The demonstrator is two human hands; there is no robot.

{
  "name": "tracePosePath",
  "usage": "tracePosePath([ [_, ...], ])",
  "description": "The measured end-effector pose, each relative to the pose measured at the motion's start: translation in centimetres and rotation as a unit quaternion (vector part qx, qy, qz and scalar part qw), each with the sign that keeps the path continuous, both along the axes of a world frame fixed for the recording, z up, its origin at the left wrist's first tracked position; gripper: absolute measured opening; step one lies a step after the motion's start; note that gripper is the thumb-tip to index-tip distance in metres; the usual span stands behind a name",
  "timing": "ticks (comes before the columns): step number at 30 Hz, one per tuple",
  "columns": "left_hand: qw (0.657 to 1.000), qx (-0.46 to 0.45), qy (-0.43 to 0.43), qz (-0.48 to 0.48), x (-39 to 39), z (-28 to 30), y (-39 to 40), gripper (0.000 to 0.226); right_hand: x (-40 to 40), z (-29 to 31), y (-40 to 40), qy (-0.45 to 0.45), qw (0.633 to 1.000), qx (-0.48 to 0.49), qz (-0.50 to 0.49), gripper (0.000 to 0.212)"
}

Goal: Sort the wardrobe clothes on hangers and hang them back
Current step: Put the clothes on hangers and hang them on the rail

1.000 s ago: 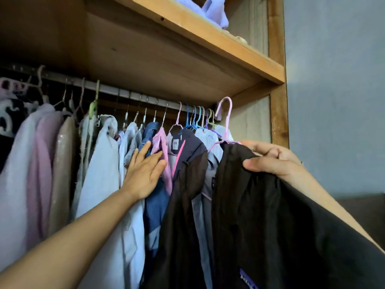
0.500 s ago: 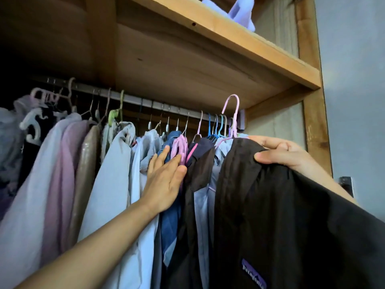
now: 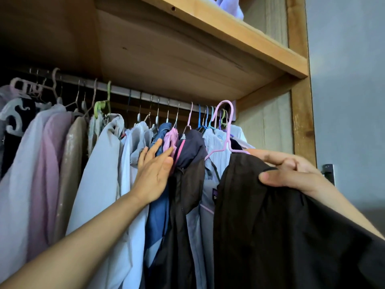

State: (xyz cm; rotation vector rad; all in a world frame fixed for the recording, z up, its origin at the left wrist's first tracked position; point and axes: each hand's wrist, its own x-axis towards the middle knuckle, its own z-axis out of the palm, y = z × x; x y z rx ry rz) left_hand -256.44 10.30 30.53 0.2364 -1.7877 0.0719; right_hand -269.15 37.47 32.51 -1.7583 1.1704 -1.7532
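The right hand [image 3: 291, 174] pinches the shoulder of a black jacket [image 3: 281, 226], thumb on the near face of the cloth and fingers curled over the top edge. The jacket sits on a pink hanger [image 3: 226, 130], whose hook stands upright, rising toward the rail [image 3: 145, 95] at the far right end of the row; whether the hook rests on the rail cannot be told. The jacket hangs with its long axis running down and toward the lower right, the cloth spreading out of view at the bottom edge.

The left hand [image 3: 155, 174] is flat and open, fingers straight and close together, pointing up and to the right. Its palm lies against the hung clothes, fingertips touching a blue denim garment [image 3: 160, 205] and a small pink garment [image 3: 170, 138]. Just right of the palm hangs a dark hooded jacket [image 3: 187, 174], between the left hand and the black jacket.

The rail runs left to right under a wooden shelf [image 3: 208, 49]. Pale shirts [image 3: 100, 184] and a lilac garment [image 3: 48, 174] hang to the left, all vertical. Folded lilac cloth [image 3: 231, 6] lies on the shelf.
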Motion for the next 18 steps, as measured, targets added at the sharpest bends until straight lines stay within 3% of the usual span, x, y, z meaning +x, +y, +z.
tracePosePath([
  [4, 0.999, 0.028, 0.016, -0.003, 0.4, 0.4, 0.6, 0.105, 0.4, 1.9, -1.6, -0.014, 0.999, -0.032, -0.029, 0.051],
  [7, 0.999, 0.038, 0.0, -0.001, 0.6, 0.6, 1.3, 0.087, 0.4, 2.6, -1.8, -0.004, 0.998, -0.05, -0.022, 0.046],
  [12, 0.999, 0.029, 0.001, -0.018, 1.1, 1.0, 0.7, 0.11, 0.9, 4.0, -1.4, 0.033, 0.996, -0.085, -0.015, 0.05],
  [18, 1.0, 0.023, 0.0, -0.009, 0.9, 1.5, 0.5, 0.103, 0.4, 5.6, -5.4, 0.018, 0.993, -0.1, -0.062, 0.034],
])
